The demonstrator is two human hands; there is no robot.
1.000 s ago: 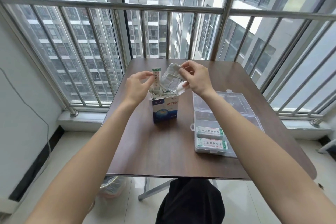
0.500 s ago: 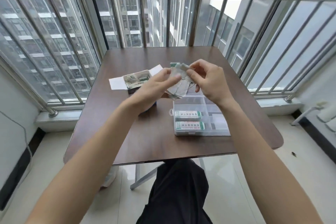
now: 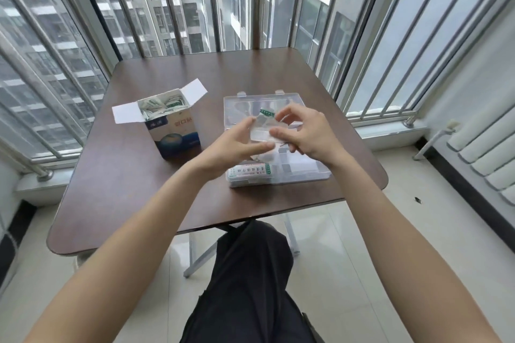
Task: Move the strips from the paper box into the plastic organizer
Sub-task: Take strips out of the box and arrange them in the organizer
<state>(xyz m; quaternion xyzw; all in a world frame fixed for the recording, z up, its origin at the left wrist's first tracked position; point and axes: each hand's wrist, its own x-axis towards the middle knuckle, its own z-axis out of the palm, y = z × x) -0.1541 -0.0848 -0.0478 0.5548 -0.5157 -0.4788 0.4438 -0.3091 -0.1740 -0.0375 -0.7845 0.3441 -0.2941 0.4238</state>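
Note:
A blue and white paper box (image 3: 174, 131) stands open on the brown table (image 3: 133, 192), with several wrapped strips (image 3: 161, 105) showing inside. To its right lies a clear plastic organizer (image 3: 303, 172) with its lid (image 3: 242, 104) folded back. A strip (image 3: 249, 171) with green print lies in the organizer's near left compartment. Over the organizer, my left hand (image 3: 231, 145) and my right hand (image 3: 303, 131) both pinch a small bunch of strips (image 3: 263, 127) between their fingertips.
Metal window bars (image 3: 259, 0) run close behind and beside the table. A white radiator (image 3: 485, 153) stands at the right wall. My dark-clothed leg (image 3: 250, 281) is under the table's near edge.
Both hands have carried the bunch of strips from above the paper box rightward and down to over the organizer. The camera has tilted down.

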